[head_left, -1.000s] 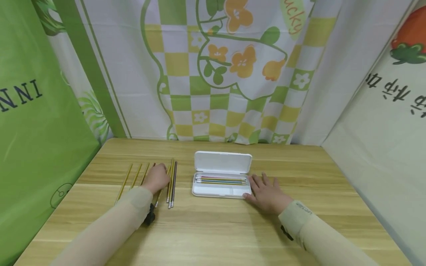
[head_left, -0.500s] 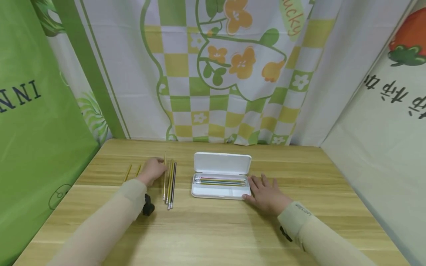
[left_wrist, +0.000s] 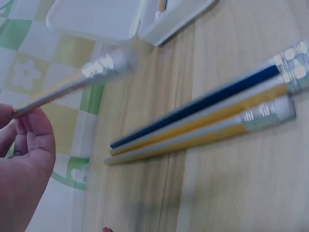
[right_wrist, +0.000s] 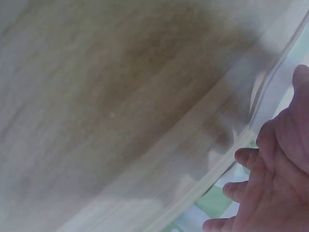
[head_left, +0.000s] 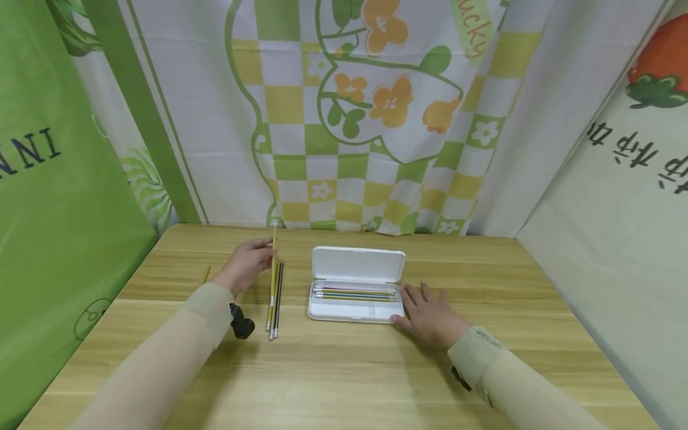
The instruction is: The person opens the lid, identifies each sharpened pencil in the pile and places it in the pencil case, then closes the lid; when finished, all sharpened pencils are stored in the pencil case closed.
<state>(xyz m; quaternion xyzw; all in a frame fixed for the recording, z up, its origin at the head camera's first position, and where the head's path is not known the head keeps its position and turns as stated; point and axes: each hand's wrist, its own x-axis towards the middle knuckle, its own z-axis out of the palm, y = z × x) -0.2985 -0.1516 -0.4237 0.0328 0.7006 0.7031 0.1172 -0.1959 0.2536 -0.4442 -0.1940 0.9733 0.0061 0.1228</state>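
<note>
Between thumb and fingertips, my left hand pinches a yellow pencil, its eraser end blurred in the left wrist view. This pencil is held up, apart from the tabletop in that view. Beneath it lie a dark blue pencil and two yellow pencils, side by side. An open white pencil case stands to their right, with several pencils in its back compartment. At the case's right end my right hand rests with fingers spread, its thumb at the front corner.
One more yellow pencil shows left of my left hand, mostly hidden behind the arm. The case's raised lid stands at its back. A patterned curtain hangs behind the wooden table, with cloth walls on both sides.
My left hand has moved away toward the table's back, carrying the pencil up and slightly right over the loose ones. The right hand and the case stay put.
</note>
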